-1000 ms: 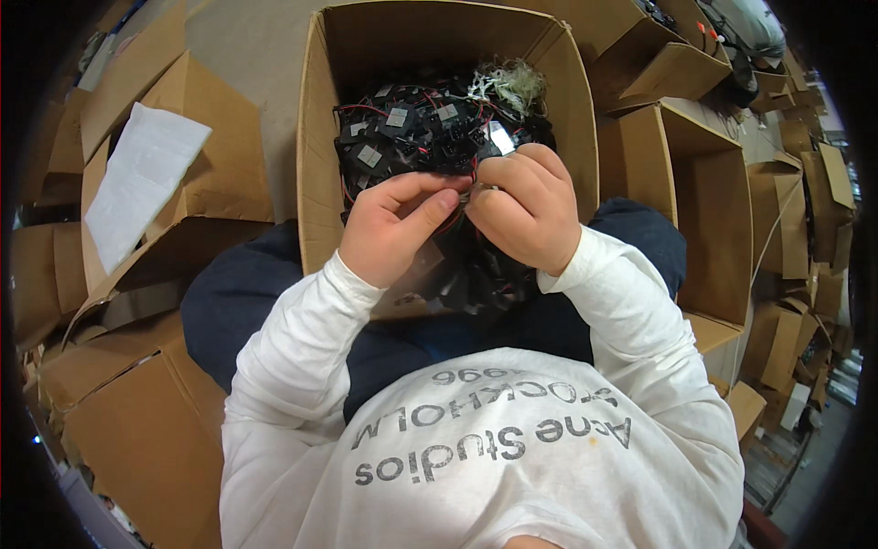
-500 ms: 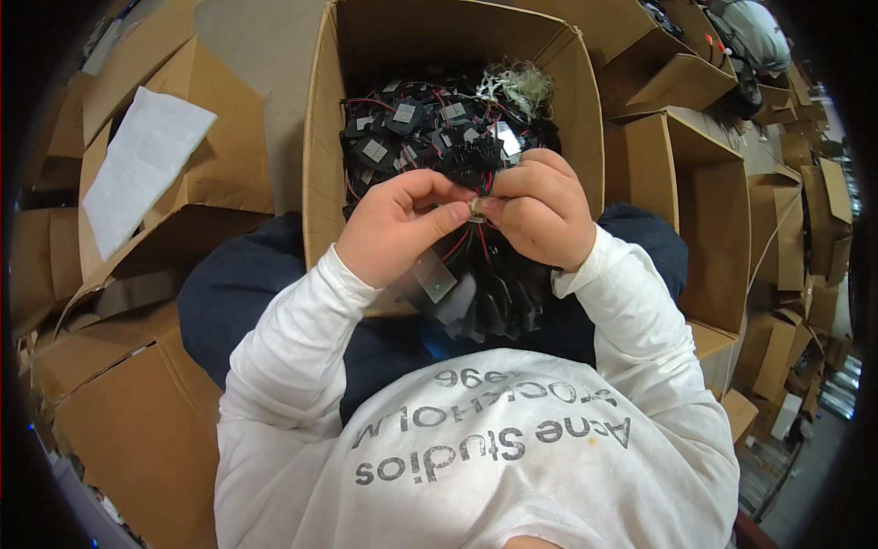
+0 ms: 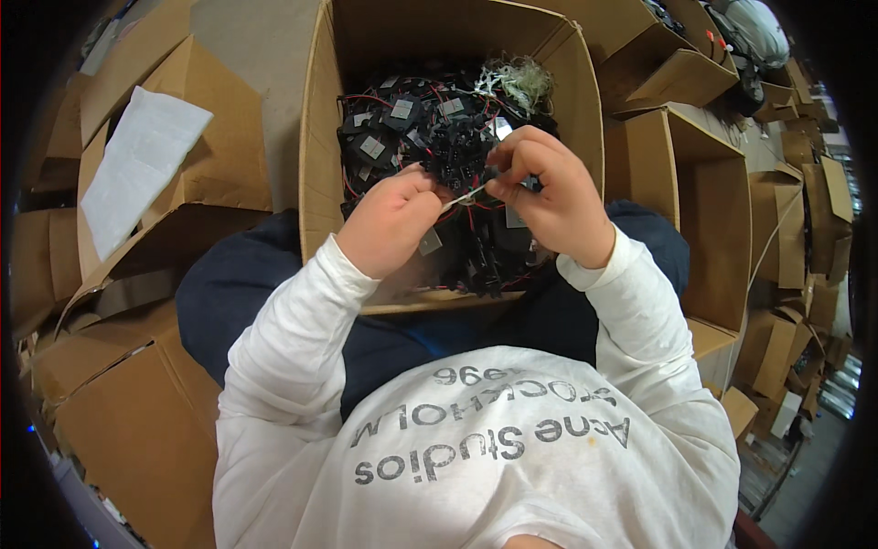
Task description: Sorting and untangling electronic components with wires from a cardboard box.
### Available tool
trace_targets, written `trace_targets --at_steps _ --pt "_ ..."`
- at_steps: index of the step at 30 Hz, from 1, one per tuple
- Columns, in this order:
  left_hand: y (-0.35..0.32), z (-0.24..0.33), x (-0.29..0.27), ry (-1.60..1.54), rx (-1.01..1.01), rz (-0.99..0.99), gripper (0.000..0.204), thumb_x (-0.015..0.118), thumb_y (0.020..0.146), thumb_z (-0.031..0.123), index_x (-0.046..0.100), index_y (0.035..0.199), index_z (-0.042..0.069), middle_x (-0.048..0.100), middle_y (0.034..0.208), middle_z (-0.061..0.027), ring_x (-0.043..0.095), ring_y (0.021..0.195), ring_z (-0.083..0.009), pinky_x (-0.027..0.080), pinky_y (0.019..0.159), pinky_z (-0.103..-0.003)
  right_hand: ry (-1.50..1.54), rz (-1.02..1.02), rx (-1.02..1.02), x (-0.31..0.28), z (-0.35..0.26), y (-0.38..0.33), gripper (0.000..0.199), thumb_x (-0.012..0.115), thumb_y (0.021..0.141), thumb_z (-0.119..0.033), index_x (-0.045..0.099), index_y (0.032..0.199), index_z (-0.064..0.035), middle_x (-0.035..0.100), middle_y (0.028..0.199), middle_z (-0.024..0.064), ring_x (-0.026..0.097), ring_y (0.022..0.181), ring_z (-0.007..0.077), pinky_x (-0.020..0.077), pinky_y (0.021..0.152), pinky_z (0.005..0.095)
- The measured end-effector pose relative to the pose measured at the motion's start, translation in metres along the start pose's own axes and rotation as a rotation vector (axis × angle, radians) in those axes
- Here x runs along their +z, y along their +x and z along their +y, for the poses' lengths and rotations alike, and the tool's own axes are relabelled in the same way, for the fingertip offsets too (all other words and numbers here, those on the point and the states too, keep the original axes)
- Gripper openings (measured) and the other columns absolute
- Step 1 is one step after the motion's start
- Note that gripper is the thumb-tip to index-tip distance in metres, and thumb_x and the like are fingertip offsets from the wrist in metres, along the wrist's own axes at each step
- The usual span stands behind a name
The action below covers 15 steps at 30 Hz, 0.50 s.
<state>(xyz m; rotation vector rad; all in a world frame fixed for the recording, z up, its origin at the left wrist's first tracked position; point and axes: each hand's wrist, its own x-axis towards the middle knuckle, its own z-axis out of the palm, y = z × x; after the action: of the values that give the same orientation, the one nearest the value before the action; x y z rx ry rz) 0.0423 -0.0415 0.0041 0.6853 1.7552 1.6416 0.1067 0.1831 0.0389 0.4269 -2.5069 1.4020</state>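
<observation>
A thin pale tie (image 3: 465,198) stretches between my two hands over the cardboard box (image 3: 314,137). My left hand (image 3: 391,220) is closed on its lower left end, with the fingers curled in. At the other end my right hand (image 3: 553,197) is pinched by thumb and forefinger. The tie lies across a bundle of red and black wires (image 3: 473,220) with black connectors (image 3: 457,156) at the far side. Nearer to me, black flat parts that look like small blower fans (image 3: 489,256) fan out from the wires. Part of the bundle is hidden by my fingers.
Many more black fans with pale labels (image 3: 372,146) fill the box. A tangle of pale strands (image 3: 523,84) lies at its back right. Open cartons stand left and right, one (image 3: 713,220) close by; a white foam sheet (image 3: 142,169) rests on the left carton (image 3: 224,137).
My hands have drawn apart, and the pale tie now shows as a straight strip between them. The bundle has moved away from me, and its connectors have come into sight.
</observation>
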Motion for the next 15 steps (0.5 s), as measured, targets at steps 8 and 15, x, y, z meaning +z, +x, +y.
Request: trace_targets --at_steps 8,15 --pt "-0.003 0.005 -0.013 -0.218 -0.103 -0.01 0.018 0.046 0.09 0.007 0.062 0.086 -0.001 0.059 0.092 -0.0038 0.05 0.093 -0.0174 0.039 0.094 -0.032 0.068 0.039 0.305 0.003 0.02 -0.001 0.021 0.076 0.085 -0.004 0.057 0.09 0.0001 0.059 0.085 0.0097 0.06 0.077 0.0247 0.0491 0.071 0.0335" --pt "0.0 -0.004 0.002 -0.205 -0.036 -0.018 0.016 0.049 0.093 0.011 0.058 0.083 0.002 0.055 0.087 -0.0046 0.048 0.1 -0.0219 0.034 0.107 -0.039 -0.107 -0.207 0.204 0.03 0.022 -0.006 0.057 0.083 0.079 -0.04 0.058 0.117 -0.0047 0.056 0.108 0.0136 0.063 0.088 0.0367 0.0526 0.076 0.0397"
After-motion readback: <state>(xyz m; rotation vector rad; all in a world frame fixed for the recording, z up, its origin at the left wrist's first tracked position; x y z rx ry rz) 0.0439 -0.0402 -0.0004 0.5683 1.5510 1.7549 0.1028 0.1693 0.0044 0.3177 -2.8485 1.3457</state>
